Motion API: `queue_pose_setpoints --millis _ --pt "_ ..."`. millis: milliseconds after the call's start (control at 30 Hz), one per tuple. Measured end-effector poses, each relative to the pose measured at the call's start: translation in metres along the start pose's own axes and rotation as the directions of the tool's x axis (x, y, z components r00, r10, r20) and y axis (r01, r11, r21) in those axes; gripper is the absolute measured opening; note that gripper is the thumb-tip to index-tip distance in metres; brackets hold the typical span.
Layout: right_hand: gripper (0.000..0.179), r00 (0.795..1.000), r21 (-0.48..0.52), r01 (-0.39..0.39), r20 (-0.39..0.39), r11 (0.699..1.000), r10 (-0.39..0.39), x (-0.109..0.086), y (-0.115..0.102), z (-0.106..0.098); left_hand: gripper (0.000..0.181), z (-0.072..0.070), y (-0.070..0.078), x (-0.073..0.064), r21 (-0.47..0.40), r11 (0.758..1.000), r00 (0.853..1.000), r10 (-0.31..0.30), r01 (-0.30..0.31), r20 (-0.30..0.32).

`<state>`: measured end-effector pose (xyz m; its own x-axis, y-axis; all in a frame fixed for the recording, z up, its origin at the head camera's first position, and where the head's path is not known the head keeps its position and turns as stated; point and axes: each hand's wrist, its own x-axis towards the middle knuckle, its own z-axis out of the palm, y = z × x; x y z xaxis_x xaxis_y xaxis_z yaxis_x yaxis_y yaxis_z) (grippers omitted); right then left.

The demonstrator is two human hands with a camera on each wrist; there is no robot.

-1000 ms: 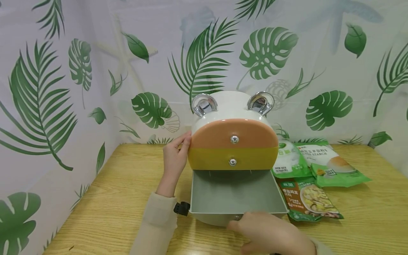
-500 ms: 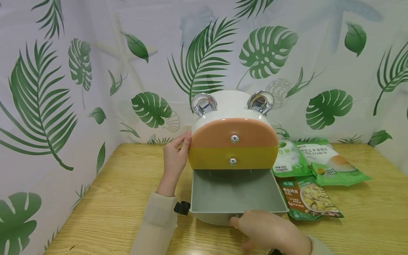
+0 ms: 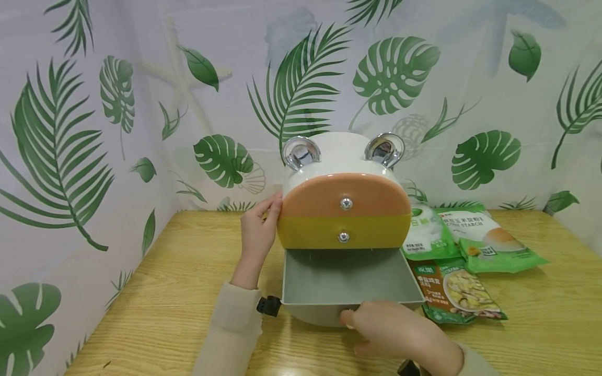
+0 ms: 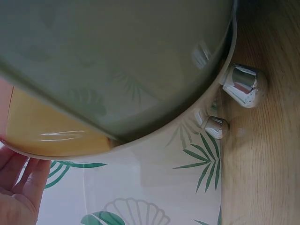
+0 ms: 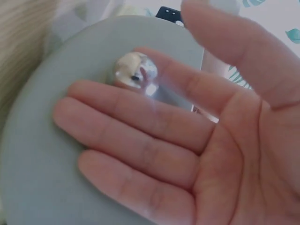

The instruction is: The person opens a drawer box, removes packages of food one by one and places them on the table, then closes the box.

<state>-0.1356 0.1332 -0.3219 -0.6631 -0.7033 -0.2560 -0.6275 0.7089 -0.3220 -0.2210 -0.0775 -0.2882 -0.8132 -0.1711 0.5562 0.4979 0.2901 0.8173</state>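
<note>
A small drawer cabinet [image 3: 336,156] with a white rounded top and two shiny ear-like rings stands on the table. Its orange drawer [image 3: 310,201] and yellow drawer [image 3: 305,233] are closed, while the grey-green bottom drawer [image 3: 320,314] is pulled out, its visible inside bare. My left hand [image 3: 257,227] rests its fingers against the cabinet's left side, beside the orange and yellow fronts. At the bottom drawer's front is my right hand [image 3: 400,331]. In the right wrist view its fingers lie nearly straight against that front, with the silver knob [image 5: 136,71] between index and middle fingers.
Right of the cabinet lie a white-and-green bag [image 3: 425,235], a corn starch bag [image 3: 475,230] and a brown-and-green food packet [image 3: 435,290]. A leaf-print cloth [image 3: 301,78] hangs behind the wooden table [image 3: 188,297]. Silver feet [image 4: 243,85] support the cabinet.
The bottom drawer has slid a little way back into the cabinet, and my right hand has moved forward with its front. My left hand stays at the cabinet's side.
</note>
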Motion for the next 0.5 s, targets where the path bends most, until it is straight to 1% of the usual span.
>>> queue_pose_setpoints --millis 167,267,400,500 --pt "0.022 0.997 -0.041 0.027 -0.065 0.999 -0.030 0.003 0.003 -0.001 0.025 0.000 0.000 0.000 0.001 1.000 1.000 -0.003 0.003 0.003" --pt "0.022 0.996 -0.046 0.026 -0.085 0.999 -0.029 0.006 0.006 -0.002 0.025 -0.001 0.000 0.000 0.004 1.000 1.000 0.000 0.000 0.001" --pt "0.024 0.997 -0.029 -0.002 -0.080 1.000 0.000 0.010 0.009 -0.006 0.024 -0.001 0.001 0.000 0.008 1.000 1.000 0.007 -0.007 -0.004" --pt "0.026 0.998 -0.015 -0.008 -0.065 1.000 0.008 0.014 0.011 -0.010 0.024 -0.001 0.001 0.000 0.007 1.000 1.000 0.010 -0.010 -0.002"
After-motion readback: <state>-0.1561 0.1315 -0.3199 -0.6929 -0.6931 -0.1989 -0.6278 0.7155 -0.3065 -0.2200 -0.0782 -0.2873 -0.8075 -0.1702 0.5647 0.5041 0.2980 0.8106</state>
